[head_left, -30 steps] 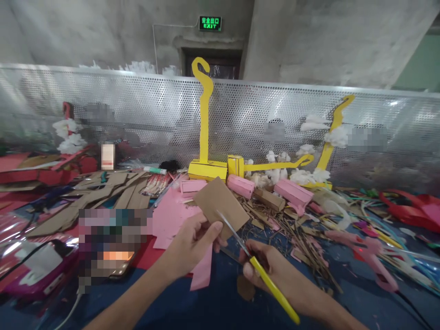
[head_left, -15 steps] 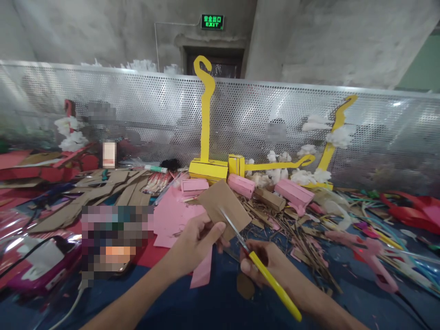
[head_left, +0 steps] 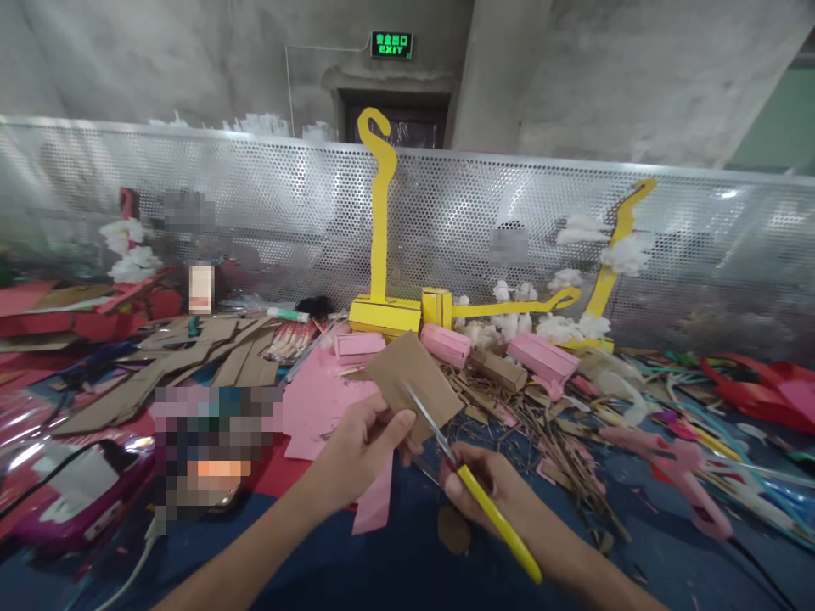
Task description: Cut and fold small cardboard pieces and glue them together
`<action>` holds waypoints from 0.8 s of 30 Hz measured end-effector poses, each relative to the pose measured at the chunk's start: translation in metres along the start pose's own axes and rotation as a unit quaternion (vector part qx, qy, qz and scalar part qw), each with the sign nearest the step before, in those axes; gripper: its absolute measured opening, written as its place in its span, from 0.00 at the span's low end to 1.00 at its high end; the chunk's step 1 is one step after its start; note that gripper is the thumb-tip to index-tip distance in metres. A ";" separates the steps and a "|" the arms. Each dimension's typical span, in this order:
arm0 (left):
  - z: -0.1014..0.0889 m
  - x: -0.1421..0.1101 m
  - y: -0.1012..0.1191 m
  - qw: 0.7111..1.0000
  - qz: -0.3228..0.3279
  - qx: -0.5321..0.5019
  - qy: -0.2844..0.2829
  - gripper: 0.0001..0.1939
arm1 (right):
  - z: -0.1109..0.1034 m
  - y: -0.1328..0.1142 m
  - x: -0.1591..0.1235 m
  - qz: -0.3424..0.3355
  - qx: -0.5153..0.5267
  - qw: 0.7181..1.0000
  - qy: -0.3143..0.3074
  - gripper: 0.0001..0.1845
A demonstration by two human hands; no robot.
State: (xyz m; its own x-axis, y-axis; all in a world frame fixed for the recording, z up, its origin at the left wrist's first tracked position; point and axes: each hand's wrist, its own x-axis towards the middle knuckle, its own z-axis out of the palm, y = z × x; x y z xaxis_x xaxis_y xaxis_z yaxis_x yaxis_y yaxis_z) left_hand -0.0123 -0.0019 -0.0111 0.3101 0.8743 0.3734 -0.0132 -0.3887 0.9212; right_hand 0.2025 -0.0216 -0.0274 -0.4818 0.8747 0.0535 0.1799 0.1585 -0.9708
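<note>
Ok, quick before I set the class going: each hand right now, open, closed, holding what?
Left hand: closed, pinching a brown cardboard piece.
Right hand: closed around yellow-handled scissors.

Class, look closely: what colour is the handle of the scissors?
The scissors handle is plain yellow; it shows in the head view, the only one here.

We face a rough gray concrete wall (head_left: 191, 68), where a green-lit exit sign (head_left: 391, 45) glows above a dark doorway (head_left: 421, 112); in front, a perforated metal panel (head_left: 286, 212) catches bright reflections beyond our dark blue table (head_left: 356, 577), with a green surface (head_left: 773, 119) at far right.
</note>
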 end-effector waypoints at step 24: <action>-0.005 0.003 0.006 0.999 -0.023 -0.026 -0.025 0.20 | 0.010 -0.006 -0.002 0.069 0.142 0.986 -0.061 0.30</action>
State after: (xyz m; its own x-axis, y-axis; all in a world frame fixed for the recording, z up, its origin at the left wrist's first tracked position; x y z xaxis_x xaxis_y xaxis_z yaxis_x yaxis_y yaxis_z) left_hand -0.0156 0.0001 -0.0040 0.3579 0.8749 0.3262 -0.0469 -0.3321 0.9421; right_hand 0.1941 -0.0293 -0.0238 -0.5721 0.8146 -0.0958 0.0119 -0.1086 -0.9940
